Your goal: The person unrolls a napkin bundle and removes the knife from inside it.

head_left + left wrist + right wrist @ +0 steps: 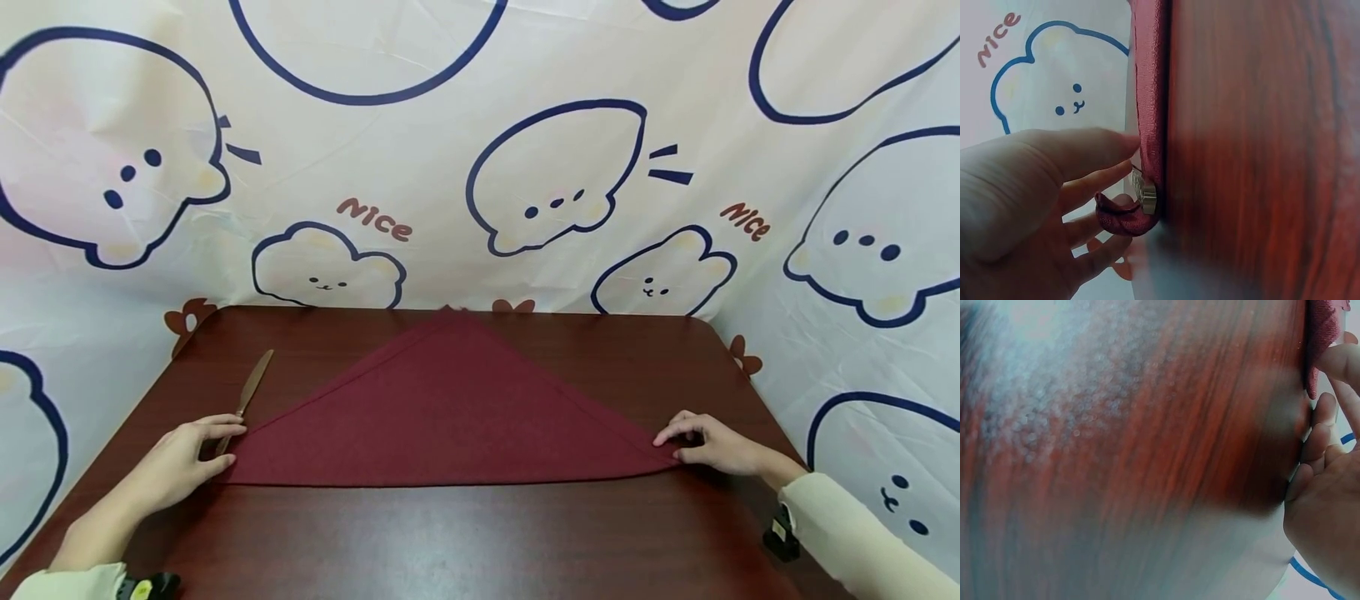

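A dark red cloth napkin (pixel 450 417) lies in a wide triangle, its long edge toward me and its peak near the table's far edge. On its left corner rests a gold table knife (pixel 256 382), blade pointing away. My left hand (pixel 171 467) holds that corner, thumb on the near side and fingers across the knife's handle. In the left wrist view, the corner curls up around the handle's end (pixel 1146 192), against the fingers. My right hand (pixel 716 446) pinches the right corner between thumb and fingers; the right wrist view shows only a bit of cloth (pixel 1322 344).
The brown wooden table (pixel 465 542) reflects light along its front. A white curtain (pixel 435 167) with blue cartoon outlines hangs behind it and at both sides.
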`<action>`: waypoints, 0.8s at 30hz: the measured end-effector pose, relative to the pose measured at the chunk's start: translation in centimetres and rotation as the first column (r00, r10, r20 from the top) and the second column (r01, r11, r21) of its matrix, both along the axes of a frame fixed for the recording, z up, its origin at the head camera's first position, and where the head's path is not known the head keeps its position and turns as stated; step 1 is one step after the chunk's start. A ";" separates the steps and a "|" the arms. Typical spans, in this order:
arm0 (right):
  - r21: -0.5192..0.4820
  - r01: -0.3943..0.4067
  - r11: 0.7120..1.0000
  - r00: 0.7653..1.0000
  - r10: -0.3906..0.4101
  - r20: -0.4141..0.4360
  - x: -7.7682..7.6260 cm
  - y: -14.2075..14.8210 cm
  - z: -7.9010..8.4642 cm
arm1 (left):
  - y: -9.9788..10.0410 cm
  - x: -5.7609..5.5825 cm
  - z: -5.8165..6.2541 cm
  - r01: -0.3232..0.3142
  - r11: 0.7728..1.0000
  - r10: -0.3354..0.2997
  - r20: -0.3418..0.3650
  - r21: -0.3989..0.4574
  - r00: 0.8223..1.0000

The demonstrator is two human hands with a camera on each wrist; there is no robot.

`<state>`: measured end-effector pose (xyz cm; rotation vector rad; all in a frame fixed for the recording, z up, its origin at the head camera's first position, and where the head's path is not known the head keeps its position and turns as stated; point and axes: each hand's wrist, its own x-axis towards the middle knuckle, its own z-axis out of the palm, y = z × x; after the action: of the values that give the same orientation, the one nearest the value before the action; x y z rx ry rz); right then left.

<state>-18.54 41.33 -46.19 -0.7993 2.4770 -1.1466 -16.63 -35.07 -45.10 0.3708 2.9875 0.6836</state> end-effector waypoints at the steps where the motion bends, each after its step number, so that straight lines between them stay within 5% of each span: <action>1: -0.002 0.000 1.000 1.000 0.000 0.002 0.0 0.0 -0.1 | 0.0 0.0 0.0 0.001 1.000 -0.001 0.002 -0.004 1.000; 24: 0.007 0.006 1.000 1.000 -0.006 -0.001 -0.1 0.0 0.1 | -1.9 0.1 -0.3 -0.009 1.000 0.007 -0.071 -0.025 0.997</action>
<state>-18.64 41.33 -46.06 -0.7907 2.4845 -1.1390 -16.49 -36.97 -45.36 0.3898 3.0635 0.6460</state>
